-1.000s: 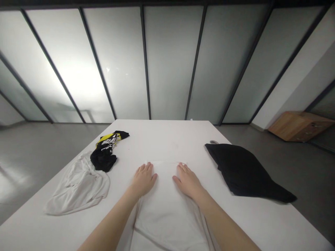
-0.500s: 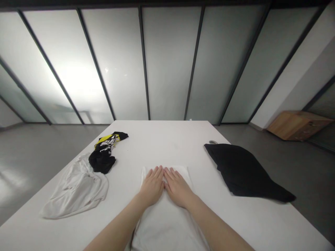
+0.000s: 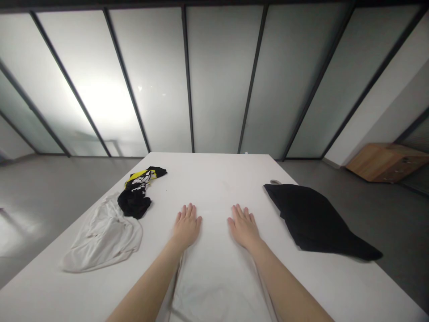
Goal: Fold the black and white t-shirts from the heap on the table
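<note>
A white piece of clothing (image 3: 217, 277), folded into a long panel, lies flat in front of me and runs off the bottom of the view. My left hand (image 3: 187, 226) rests palm down on its far left edge, fingers stretched out. On the far right edge lies my right hand (image 3: 244, 227), also flat with spread fingers. Neither hand grips the cloth. Between the hands the white fabric looks smooth; nearer to me it shows faint wrinkles. What kind of garment it is I cannot tell.
On the left of the white table (image 3: 208, 174) lie a crumpled white garment (image 3: 103, 239) and a black garment with a yellow and white print (image 3: 137, 190). A black folded garment (image 3: 311, 219) lies right, with a small ring-shaped roll (image 3: 275, 182) behind it.
My hands were together at the middle of the cloth's far end. They have slid apart, the left one outward to the left and the right one outward to the right, both still flat.
</note>
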A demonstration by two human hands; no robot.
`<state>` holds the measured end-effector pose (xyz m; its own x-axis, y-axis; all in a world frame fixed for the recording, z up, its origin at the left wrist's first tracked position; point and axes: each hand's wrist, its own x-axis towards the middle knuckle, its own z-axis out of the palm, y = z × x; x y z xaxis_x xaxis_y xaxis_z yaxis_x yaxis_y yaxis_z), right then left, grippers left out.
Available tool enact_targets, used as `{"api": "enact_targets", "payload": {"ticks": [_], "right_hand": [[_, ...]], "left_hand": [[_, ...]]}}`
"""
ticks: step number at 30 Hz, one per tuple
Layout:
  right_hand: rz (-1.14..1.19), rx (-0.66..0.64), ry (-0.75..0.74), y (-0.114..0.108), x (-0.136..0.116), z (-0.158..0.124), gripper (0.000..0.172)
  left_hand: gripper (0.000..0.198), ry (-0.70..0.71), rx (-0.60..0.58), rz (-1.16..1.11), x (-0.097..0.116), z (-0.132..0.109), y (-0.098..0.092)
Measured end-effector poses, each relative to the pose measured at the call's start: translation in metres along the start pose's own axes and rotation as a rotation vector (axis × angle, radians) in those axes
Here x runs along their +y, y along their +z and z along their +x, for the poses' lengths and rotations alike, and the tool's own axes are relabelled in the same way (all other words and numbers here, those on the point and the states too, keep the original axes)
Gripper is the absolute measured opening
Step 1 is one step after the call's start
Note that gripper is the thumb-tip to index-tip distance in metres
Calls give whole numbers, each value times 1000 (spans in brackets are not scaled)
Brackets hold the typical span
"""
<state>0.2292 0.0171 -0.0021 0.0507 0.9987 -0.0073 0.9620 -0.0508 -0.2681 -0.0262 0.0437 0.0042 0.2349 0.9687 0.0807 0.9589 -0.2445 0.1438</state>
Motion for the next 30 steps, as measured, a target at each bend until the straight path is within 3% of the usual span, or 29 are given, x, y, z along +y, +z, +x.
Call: {"api": "enact_targets", "payload": {"ticks": [7,11,15,21,25,28,30], "right_hand": [[0,87,81,3,12,4,64],[89,226,71,0,18,8,42],[377,294,-20,-3,25,14,16],[841,221,-183,-19,4,0,27],[857,-6,-388,-36,-21,-27,45],[807,-138,-513,-43,-34,-43,51],[809,-136,-525,-45,-38,-46,50]], "left_hand": [[64,-139,-3,36,-22,3,-5],[56,-110,37,3,-25,3,-8],[58,28,107,-99,-21,4,-10],[67,316,163,-253,-10,-2,-21],[79,474,147,-333,-4,-10,-31],[60,556,60,-368,-2,-13,-36],[41,590,19,-380,-2,-11,-37]]}}
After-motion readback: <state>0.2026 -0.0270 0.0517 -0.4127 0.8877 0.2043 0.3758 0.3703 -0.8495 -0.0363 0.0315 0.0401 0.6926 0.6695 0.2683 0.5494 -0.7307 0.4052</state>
